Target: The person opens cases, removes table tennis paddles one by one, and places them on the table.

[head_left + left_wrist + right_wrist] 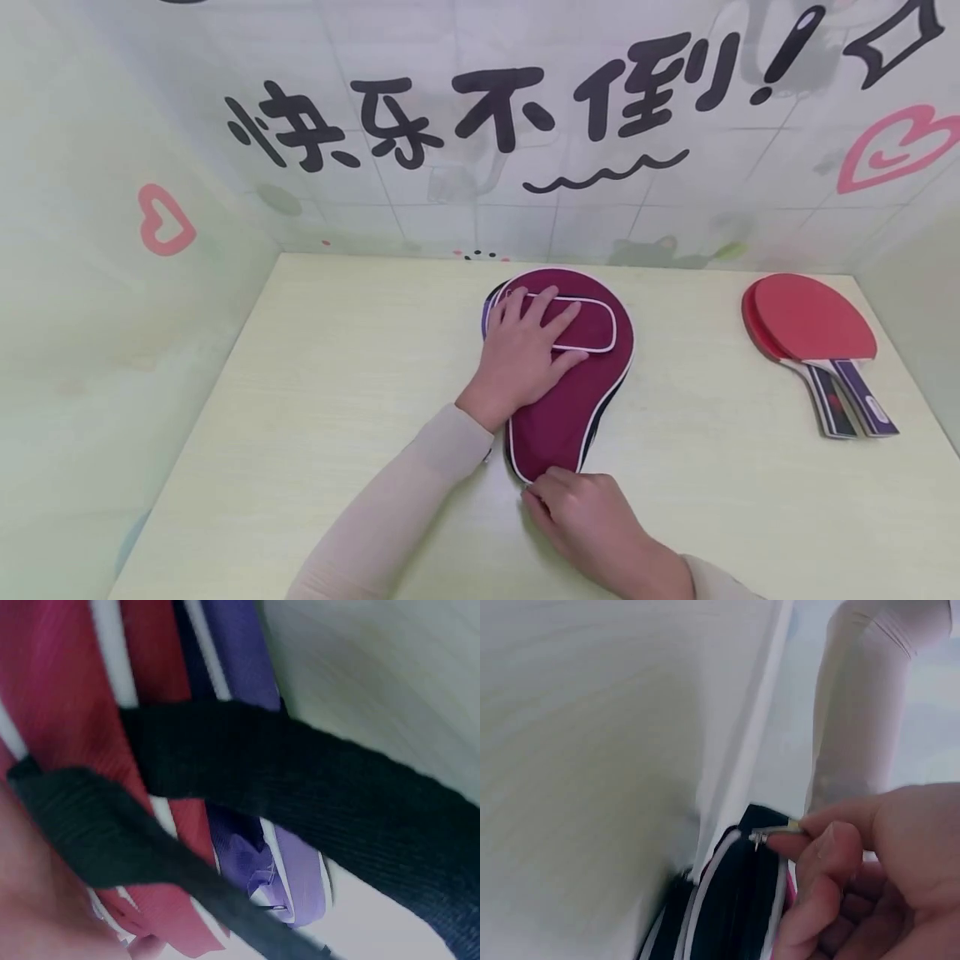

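A maroon paddle-shaped case (551, 421) with white piping and a front pocket lies on the table, its narrow end toward me. Under it, a purple case (244, 649) shows along the left edge. My left hand (517, 358) rests on the maroon case with fingers spread over the pocket. At the narrow end, my right hand (592, 521) pinches a metal zipper pull (776, 829) between thumb and finger, clearest in the right wrist view. Black straps (300, 776) cross the cases' side in the left wrist view.
Two red table tennis paddles (817, 321) lie overlapping at the table's right side, handles toward me. The pale table (360, 350) meets a printed wall (420, 225) at the back, with side walls left and right.
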A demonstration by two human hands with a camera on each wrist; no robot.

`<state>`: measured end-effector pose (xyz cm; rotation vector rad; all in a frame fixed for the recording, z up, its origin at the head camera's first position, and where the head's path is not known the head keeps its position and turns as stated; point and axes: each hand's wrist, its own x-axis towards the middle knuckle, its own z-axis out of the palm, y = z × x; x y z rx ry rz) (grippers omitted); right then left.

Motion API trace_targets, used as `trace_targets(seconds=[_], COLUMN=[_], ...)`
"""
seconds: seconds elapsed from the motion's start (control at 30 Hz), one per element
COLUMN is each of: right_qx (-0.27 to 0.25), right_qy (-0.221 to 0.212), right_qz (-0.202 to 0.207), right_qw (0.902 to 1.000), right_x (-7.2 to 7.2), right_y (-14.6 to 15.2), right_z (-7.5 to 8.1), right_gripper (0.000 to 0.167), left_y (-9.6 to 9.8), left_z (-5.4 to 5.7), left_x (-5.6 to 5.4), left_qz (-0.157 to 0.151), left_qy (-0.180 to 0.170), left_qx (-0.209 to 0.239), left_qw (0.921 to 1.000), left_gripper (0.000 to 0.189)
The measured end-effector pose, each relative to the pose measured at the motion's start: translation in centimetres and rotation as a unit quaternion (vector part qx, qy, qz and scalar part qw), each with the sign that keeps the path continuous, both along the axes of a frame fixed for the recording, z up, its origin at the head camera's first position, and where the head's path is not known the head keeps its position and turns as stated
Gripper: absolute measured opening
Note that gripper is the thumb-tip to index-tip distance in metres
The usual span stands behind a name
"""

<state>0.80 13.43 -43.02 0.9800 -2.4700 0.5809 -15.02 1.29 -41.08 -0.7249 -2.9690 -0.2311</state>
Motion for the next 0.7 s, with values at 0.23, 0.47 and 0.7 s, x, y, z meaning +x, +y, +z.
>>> trace_targets(seconds=[0.23,0.47,0.7], right_qx=[0.023,0.056,0.008], right_qy=[0.059,0.06,-0.024], right_qz=[-0.036,-0.047,-0.042], right_qw=[0.9974,0.9955,0.9988], right_x=[-0.6,-0.9,-1.2], right_y=[-2.2,-2.6,-0.8], right_z=[-0.2,0.2,1.3], right_gripper=[0.026,0.031,0.031], left_y=[0.1,-0.2,-0.9], left_z=[-0.2,-0.3,-0.1], left_x=[0.1,0.0,-0.2], left_qz=[0.002,-0.002,-0.03], left_qy=[0.012,0.002,0.009], left_qx=[0.003,0.002,0.002], left_qw=[0.9999,1.0,0.9995], left_gripper=[0.065,0.066,0.065])
